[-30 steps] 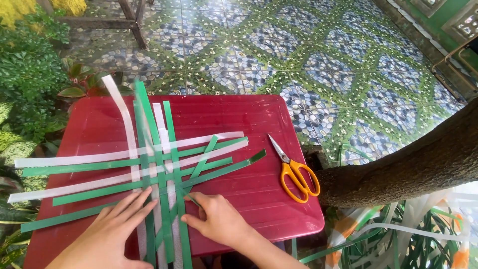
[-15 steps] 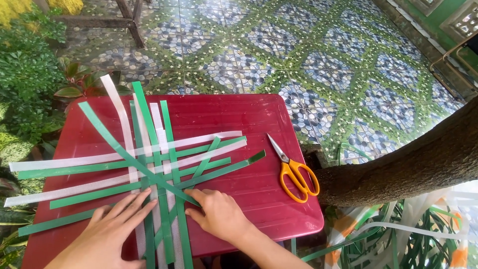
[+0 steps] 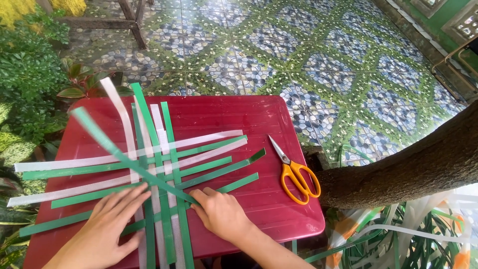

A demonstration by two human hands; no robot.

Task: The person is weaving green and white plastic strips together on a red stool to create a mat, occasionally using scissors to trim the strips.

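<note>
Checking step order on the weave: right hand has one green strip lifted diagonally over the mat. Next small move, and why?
Probably lay the lifted green strip flat among the crossing strips. Its far end is raised above the red table, while the right hand pinches its near end. The left hand lies flat on the woven strips, so they seem steadied for it.

Red plastic table (image 3: pixel 224 114) on a patterned tile floor (image 3: pixel 308 45).
Directly on its top lie interlaced green and white strips (image 3: pixel 159 159) and, well right of them, orange-handled scissors (image 3: pixel 295 172).
</note>
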